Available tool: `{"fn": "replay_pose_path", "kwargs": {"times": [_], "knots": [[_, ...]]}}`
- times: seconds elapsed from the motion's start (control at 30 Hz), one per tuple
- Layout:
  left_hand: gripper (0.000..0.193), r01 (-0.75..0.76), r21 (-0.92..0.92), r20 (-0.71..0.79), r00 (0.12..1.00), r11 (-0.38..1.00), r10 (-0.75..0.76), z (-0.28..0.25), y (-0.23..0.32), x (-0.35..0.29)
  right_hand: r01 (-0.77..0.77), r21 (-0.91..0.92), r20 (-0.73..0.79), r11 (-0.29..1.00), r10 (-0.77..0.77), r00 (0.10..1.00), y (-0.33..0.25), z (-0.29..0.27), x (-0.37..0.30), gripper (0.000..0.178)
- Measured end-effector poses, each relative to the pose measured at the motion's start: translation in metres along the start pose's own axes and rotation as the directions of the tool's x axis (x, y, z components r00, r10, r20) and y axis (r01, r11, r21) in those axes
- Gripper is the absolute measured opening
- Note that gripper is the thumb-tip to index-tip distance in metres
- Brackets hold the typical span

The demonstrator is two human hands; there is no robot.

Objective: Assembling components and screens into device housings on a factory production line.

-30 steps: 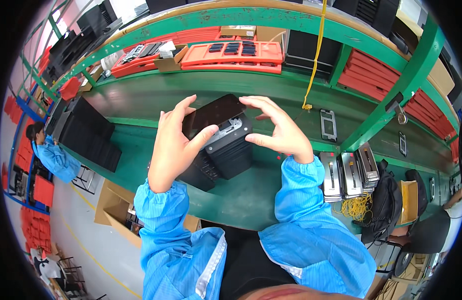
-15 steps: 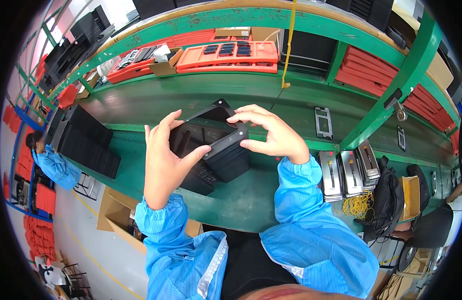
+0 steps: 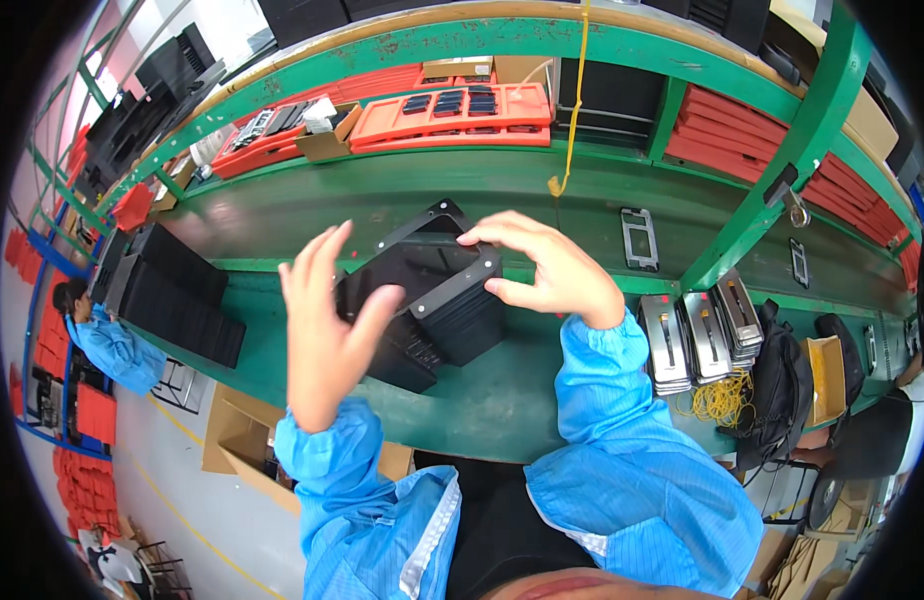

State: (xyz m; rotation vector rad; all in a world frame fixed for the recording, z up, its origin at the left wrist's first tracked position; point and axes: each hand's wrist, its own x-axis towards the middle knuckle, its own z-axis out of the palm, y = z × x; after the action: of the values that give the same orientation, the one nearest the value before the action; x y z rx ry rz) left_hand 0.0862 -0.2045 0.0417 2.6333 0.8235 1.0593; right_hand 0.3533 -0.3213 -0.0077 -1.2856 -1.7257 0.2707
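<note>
A flat black rectangular plastic tray (image 3: 422, 265) with a raised rim sits tilted above a stack of matching black trays (image 3: 452, 325) on the green workbench (image 3: 502, 400), near its middle. The left hand (image 3: 327, 330) presses against the tray's left edge — fingers spread wide and straight, thumb hooked toward its underside. The right hand (image 3: 547, 270) curls over the right corner, fingertips bent onto the rim, thumb below. Both sleeves are glossy blue fabric. Further left lies a long row of black trays (image 3: 172, 295); to the right stand ribbed metal frames (image 3: 702, 335) beside a coil of yellow cord (image 3: 722, 400). Orange moulded trays (image 3: 452, 115) fill the shelf behind.
</note>
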Motion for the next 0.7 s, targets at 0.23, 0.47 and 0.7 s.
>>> {"fn": "replay_pose_path", "kwargs": {"times": [0.23,0.47,0.7], "knots": [[0.053,0.264,-0.269,0.26,0.946,0.926,-0.194,-0.021,-0.03,-0.029,-0.302,-0.128,-0.48,0.945,0.207,0.853,-0.03,-0.037,-0.042,0.032],[0.055,0.258,-0.244,0.25,0.948,0.935,-0.196,-0.012,-0.028,-0.034,-0.379,0.347,-0.12,0.858,0.442,0.889,-0.026,-0.018,-0.024,0.024],[0.076,-0.002,-0.466,0.065,0.997,0.885,0.037,0.011,-0.052,-0.044,0.141,0.676,0.163,0.724,-0.333,0.929,-0.051,0.048,0.006,0.026]]}}
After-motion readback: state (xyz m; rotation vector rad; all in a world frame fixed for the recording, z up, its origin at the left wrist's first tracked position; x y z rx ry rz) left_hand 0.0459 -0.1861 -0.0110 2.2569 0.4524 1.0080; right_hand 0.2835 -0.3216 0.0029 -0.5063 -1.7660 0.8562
